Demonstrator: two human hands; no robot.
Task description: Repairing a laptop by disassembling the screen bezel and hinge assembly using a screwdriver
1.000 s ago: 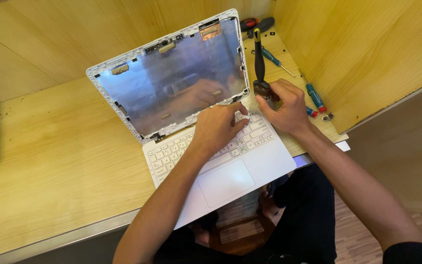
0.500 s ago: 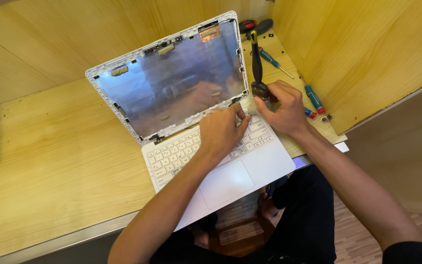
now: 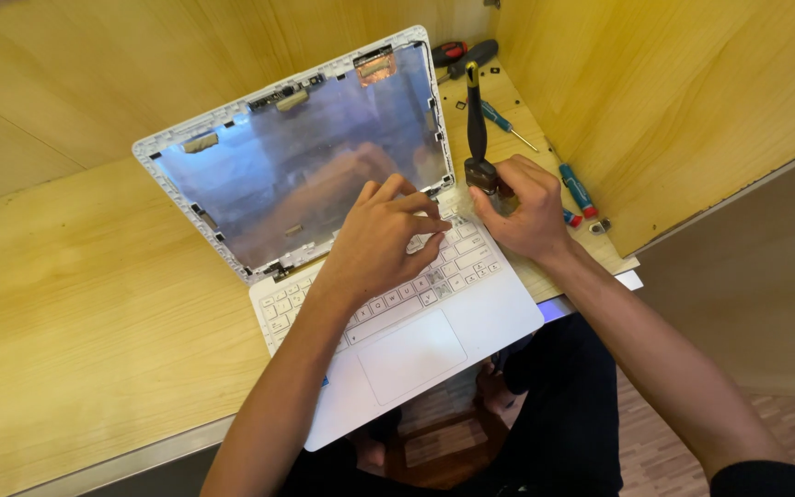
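Since a moment ago my left hand (image 3: 386,235) has slid up the keys toward the hinge, and the screwdriver (image 3: 477,124) has tipped a little more upright. On the wooden desk (image 3: 75,313), the white laptop (image 3: 434,340) lies open at the front edge, its near corner overhanging my lap. Its lid (image 3: 305,152) is stripped: no glass, just a bare bluish-silver back panel inside a white frame, with small clips along the rim and a copper patch at the top right corner. My left hand rests flat on the keyboard (image 3: 457,267), fingers spread and tips pressing near the right hinge, holding nothing. My right hand (image 3: 528,212) is curled tight around the dark handle of the screwdriver, whose shaft runs along the lid's right edge; I cannot see where the tip sits. To do this well, I judge I should keep the left hand bearing down so the base does not rock, keep the tool square to its screw, and turn without forcing it. Spare screwdrivers lie near the wall: blue ones (image 3: 578,191) just right of my right hand, and a red and black one (image 3: 453,51) behind the lid.
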